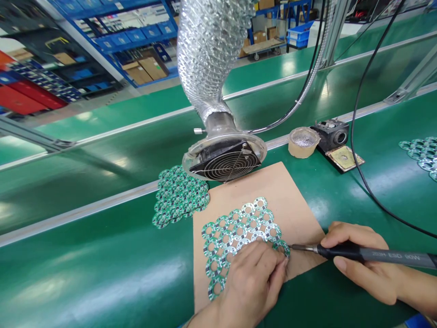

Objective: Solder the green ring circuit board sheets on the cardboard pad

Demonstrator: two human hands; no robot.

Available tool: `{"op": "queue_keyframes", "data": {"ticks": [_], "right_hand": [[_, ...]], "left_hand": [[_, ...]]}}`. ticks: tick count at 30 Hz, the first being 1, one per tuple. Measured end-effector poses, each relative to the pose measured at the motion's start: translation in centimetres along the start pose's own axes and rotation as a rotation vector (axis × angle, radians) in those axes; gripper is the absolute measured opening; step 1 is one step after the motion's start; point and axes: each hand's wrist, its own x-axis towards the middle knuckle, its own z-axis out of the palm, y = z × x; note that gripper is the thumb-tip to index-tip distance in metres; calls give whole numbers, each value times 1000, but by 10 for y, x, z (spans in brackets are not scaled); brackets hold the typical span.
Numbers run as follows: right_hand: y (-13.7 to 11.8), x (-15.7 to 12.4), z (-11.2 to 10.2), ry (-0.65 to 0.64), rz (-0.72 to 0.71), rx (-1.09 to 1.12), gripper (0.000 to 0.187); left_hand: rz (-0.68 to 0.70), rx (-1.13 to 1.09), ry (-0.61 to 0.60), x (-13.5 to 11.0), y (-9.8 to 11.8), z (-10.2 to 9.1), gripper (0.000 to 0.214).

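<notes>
My right hand (365,264) is wrapped round a grey soldering iron (375,255), its tip pointing left at the right edge of a green panel of ring-shaped circuit boards (235,232). The panel lies on a brown cardboard sheet (293,200). My left hand (252,282) rests on the panel's lower right part, fingers pinched together close to the iron's tip; anything between them is too small to make out.
A fume extractor fan (225,157) on a silver flexible duct (208,50) hangs over the cardboard's far edge. A second stack of green panels (177,193) lies left of it. A solder iron stand (332,136), a small round tub (303,142), more panels (423,152), black cable (362,173).
</notes>
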Motion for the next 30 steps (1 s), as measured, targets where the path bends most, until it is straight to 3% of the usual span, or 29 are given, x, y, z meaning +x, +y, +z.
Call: {"op": "queue_keyframes", "data": {"ticks": [30], "right_hand": [[-3, 2, 1, -29, -7, 13, 14]], "left_hand": [[23, 73, -27, -1, 0, 3, 14]]}}
